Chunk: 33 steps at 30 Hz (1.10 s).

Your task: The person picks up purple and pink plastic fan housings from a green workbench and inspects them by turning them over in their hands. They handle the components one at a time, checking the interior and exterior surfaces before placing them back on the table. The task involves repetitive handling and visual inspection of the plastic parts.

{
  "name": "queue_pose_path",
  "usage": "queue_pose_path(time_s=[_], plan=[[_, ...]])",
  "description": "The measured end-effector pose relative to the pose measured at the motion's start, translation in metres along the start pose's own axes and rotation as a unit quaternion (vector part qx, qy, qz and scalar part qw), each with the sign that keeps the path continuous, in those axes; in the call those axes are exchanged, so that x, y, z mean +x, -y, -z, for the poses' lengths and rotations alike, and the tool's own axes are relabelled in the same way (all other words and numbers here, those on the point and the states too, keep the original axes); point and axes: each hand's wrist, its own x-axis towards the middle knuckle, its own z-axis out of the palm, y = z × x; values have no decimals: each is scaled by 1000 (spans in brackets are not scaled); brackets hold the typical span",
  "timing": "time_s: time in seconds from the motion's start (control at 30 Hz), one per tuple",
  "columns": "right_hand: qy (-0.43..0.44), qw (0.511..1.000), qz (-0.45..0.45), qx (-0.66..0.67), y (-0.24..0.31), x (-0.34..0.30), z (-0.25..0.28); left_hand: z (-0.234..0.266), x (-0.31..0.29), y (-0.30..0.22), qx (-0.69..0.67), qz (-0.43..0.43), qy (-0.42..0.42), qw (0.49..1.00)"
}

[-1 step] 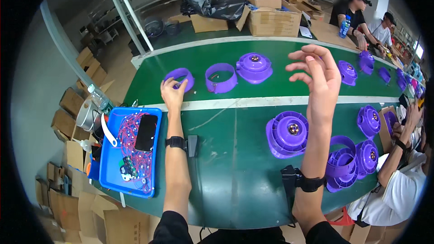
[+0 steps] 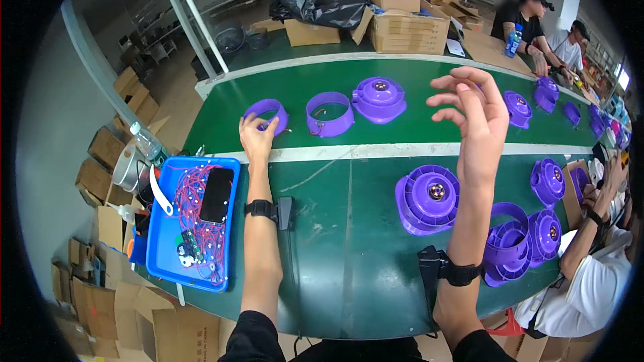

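My left hand is closed on the near rim of a purple plastic ring at the far left of the green bench. Beside it stands a second purple ring with a small wire inside. Right of that sits a round purple housing with a metal hub on top. My right hand is raised over the bench, fingers curved and apart, with nothing in it. Below its wrist, partly behind my forearm, rests a larger purple housing with ribs and a metal hub.
At left a blue tray holds red wires, a black phone and small circuit boards. A bottle stands behind it. More purple housings are at right, near a co-worker's arm. Cardboard boxes stand along the back.
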Motion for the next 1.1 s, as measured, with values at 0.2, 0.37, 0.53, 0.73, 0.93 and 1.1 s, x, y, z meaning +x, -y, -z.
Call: queue_pose_path(time_s=[0.2,0.37,0.53,0.73,0.93,1.1], plan=[[6,1000,5,-10,0,-1,2,0,6,26,106,79,-144,981],[8,999,32,-20,3,2,6,21,28,-53,-23,-35,-74,996],[10,999,42,-25,6,1,7,42,12,-176,-321,-80,372,867],[26,998,44,-23,8,1,4,23,-84,-263,-179,-237,538,789],[28,999,34,-20,8,0,14,15,-88,-253,-173,-180,631,734],[28,999,32,-30,9,0,13,28,-54,-217,-104,-72,692,710]])
